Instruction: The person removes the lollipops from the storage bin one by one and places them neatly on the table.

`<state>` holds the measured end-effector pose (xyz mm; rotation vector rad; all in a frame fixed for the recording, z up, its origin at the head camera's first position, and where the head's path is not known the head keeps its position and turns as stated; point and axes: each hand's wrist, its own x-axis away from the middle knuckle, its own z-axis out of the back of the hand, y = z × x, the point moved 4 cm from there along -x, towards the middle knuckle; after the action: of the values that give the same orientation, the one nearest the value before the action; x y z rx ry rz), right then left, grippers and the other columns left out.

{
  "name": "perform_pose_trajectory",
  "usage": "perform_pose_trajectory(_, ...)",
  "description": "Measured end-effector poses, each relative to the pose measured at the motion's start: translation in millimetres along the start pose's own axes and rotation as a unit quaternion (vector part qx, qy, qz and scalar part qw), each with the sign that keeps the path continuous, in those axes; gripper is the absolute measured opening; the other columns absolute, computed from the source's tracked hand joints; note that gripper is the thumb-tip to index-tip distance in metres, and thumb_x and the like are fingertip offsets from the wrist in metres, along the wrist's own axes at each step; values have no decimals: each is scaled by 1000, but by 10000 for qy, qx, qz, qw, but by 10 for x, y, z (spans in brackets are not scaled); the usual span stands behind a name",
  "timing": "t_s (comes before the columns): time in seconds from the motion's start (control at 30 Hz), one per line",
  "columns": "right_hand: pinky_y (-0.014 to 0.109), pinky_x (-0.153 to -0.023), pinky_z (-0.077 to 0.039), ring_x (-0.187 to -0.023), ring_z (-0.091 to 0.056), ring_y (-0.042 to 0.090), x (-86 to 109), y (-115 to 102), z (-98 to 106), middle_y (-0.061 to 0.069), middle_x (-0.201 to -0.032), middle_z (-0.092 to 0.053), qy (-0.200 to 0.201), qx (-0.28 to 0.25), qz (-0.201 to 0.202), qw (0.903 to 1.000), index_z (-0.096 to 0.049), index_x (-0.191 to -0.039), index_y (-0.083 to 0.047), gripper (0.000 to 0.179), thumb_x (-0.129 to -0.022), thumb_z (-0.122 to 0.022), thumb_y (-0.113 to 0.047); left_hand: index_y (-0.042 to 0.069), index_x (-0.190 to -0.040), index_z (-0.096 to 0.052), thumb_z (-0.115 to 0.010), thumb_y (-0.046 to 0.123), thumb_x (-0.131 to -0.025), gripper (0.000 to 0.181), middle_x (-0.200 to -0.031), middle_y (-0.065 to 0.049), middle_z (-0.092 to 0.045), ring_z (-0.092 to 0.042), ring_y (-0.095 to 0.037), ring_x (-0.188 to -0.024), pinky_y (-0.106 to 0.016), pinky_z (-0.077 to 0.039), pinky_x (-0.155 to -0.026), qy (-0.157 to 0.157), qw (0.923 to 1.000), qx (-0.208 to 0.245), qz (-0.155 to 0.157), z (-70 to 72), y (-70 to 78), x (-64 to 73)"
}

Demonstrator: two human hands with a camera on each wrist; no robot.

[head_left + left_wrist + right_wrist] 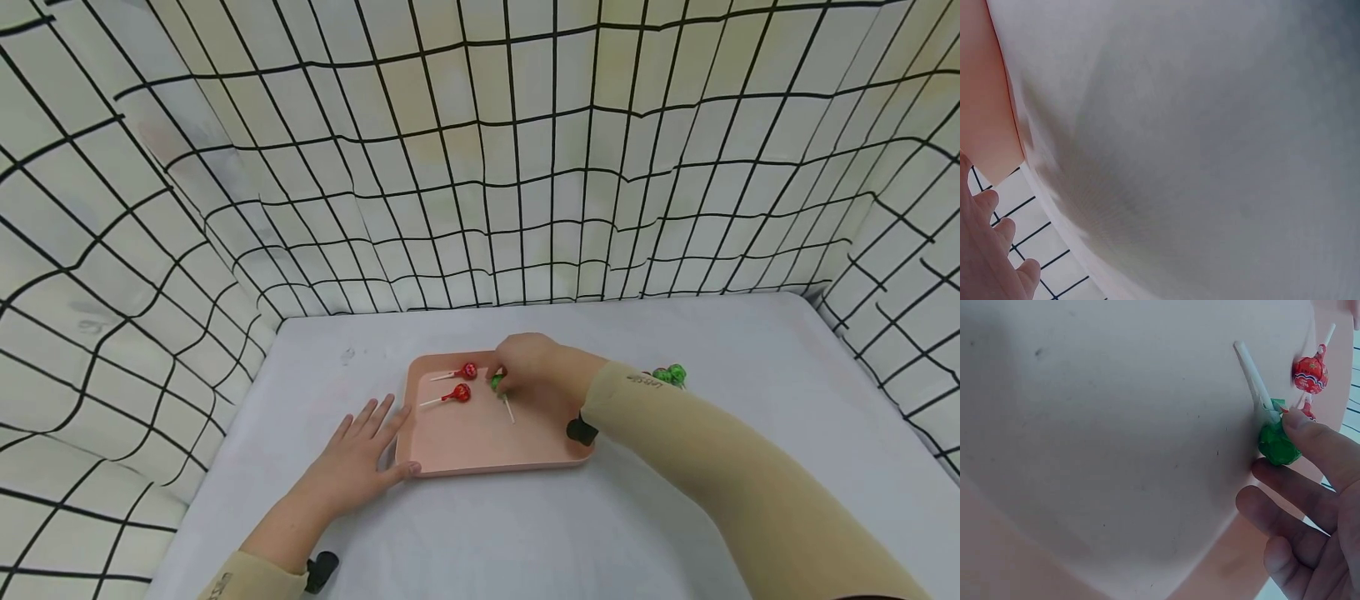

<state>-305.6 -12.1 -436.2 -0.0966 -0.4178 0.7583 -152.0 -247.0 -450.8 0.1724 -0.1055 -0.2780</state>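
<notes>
A shallow pink tray lies on the white table. My right hand is over its back right part, thumb and forefinger pinching the wrapped head of a green lollipop. The white stick of that lollipop points toward the tray's front in the head view. Two red lollipops lie to its left, sticks pointing left. With fingers spread and straight, my left hand touches the tray's left rim, its thumb at the front left corner. The left wrist view shows just a few fingertips beside the tray's edge.
More lollipops with green wrappers lie on the table right of the tray, partly hidden by the right sleeve. White walls with a black grid close in the table at the back and sides.
</notes>
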Motion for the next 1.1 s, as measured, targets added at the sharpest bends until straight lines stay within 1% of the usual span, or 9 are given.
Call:
perform_pose_trajectory(0.27, 29, -90, -49, -94, -58, 8, 35, 23, 11, -11, -100, -67, 60, -218, -132, 9997, -76, -114, -27, 26, -89, -75, -34, 20, -157, -30, -59, 68, -86, 91, -164, -13, -21, -17, -38, -149, -64, -15, -117, -47, 10000, -61, 44, -17, 2, -7)
perform_pose_trajectory(0.47, 30, -90, -49, -95, -57, 9, 74, 32, 68, -11, -100, -67, 229, -429, -125, 9987, -75, -117, -28, 28, -89, -75, -33, 19, -157, -31, -61, 65, -87, 89, -163, -14, -21, -17, -39, -149, -65, -15, -116, -24, 10000, -61, 53, 7, 18, 2)
perform_pose_trajectory(0.6, 28, -90, -49, -95, -59, 7, 95, 43, 99, -12, -103, -69, 248, -495, -61, 9984, -74, -121, -27, 31, -90, -75, -32, 19, -157, -30, -59, 67, -87, 89, -163, -14, -21, -17, -40, -149, -65, -15, -116, -79, 9999, -117, 77, 21, 25, 9)
perform_pose_trajectory(0.83, 32, -93, -50, -99, -62, 9, 217, 86, 211, -11, -102, -72, 378, -661, -136, 9970, -75, -118, -23, 31, -89, -76, -31, 18, -157, -31, -58, 69, -87, 91, -163, -14, -22, -18, -40, -148, -65, -15, -116, -91, 9998, -158, 82, 31, 24, 15)
perform_pose_trajectory(1.1, 35, -97, -49, -105, -63, 10, 398, 189, 296, -10, -106, -72, 501, -857, -220, 9948, -74, -120, -22, 33, -89, -76, -31, 18, -157, -32, -56, 70, -87, 91, -163, -15, -23, -19, -41, -148, -65, -16, -116, 32, 9999, -121, 2, 12, 13, 2)
